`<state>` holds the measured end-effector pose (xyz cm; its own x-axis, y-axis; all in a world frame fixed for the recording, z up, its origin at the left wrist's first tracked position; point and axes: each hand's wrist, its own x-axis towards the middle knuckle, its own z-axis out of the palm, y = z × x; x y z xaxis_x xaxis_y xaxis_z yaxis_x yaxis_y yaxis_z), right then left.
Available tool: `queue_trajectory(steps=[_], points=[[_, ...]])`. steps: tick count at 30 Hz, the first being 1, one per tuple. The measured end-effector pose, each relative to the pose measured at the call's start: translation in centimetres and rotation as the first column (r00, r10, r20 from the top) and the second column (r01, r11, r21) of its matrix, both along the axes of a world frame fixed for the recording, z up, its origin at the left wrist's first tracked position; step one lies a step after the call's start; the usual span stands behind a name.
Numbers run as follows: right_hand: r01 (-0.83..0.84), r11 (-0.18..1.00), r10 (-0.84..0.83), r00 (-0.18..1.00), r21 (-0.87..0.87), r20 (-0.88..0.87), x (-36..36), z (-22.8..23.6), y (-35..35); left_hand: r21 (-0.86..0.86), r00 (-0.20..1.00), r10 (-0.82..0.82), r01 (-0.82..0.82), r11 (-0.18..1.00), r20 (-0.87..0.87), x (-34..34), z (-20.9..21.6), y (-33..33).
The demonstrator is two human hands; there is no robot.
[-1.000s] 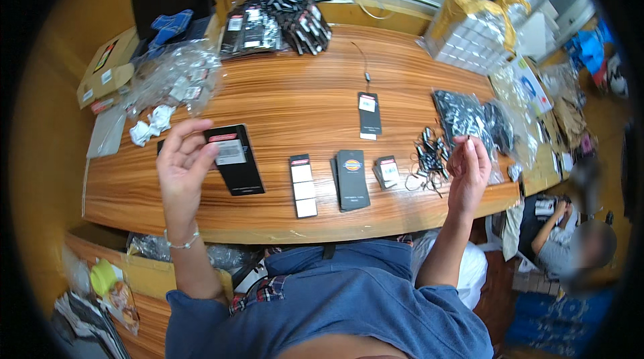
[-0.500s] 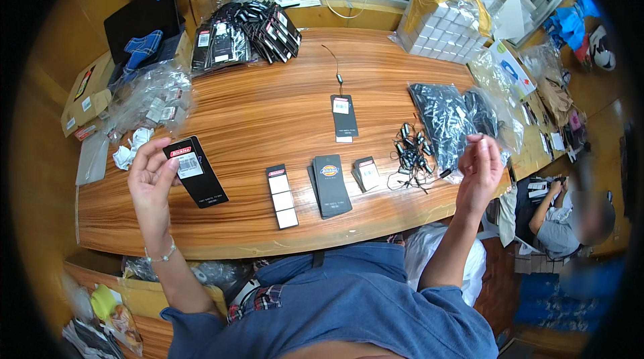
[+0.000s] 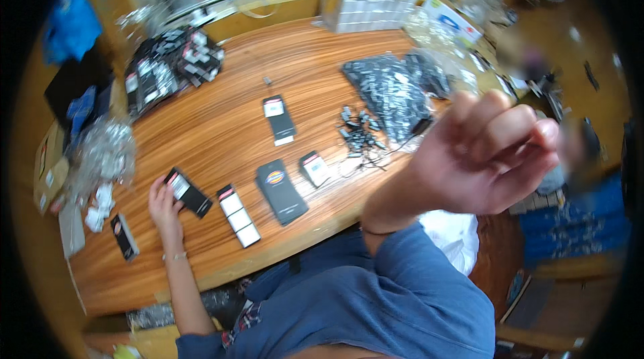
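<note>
My left hand is closed on the edge of a black hang tag with a white sticker, low over the table's left part. My right hand is raised close to the camera, its fingers curled inward; whatever they pinch is hidden. Behind its wrist a black cord with a small dark toggle shows; I cannot tell whether the hand holds it. Between the hands lie a black tag with white labels, a stack of black tags and small stickered tags. Another black tag lies far left.
Black toggle cords are heaped beside a plastic bag of dark pieces. A single tag lies mid-table. Bundled tags and a wrapped block of white boxes stand at the back. Clear plastic bags lie left.
My view has swung right. The left hand has lowered its tag toward the table. My right hand has come up, much closer to the camera. A black tag now shows at far left.
</note>
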<state>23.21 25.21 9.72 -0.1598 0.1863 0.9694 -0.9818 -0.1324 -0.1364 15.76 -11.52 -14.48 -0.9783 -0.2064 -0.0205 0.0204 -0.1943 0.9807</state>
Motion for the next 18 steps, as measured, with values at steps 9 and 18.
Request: queue_trajectory(steps=[9, 18], points=[[-0.003, 0.972, -0.044, 0.979, -0.233, -0.198, -2.0, -1.9, 0.5, 0.307, 0.993, 0.080, -0.051, 0.950, -0.081, -0.4, -1.6, -3.9], [-0.010, 0.986, -0.027, 0.976, -0.168, -0.215, -4.0, -2.1, -0.2, 0.310, 0.999, 0.039, -0.037, 0.950, -0.001, -0.3, -1.5, -4.1]])
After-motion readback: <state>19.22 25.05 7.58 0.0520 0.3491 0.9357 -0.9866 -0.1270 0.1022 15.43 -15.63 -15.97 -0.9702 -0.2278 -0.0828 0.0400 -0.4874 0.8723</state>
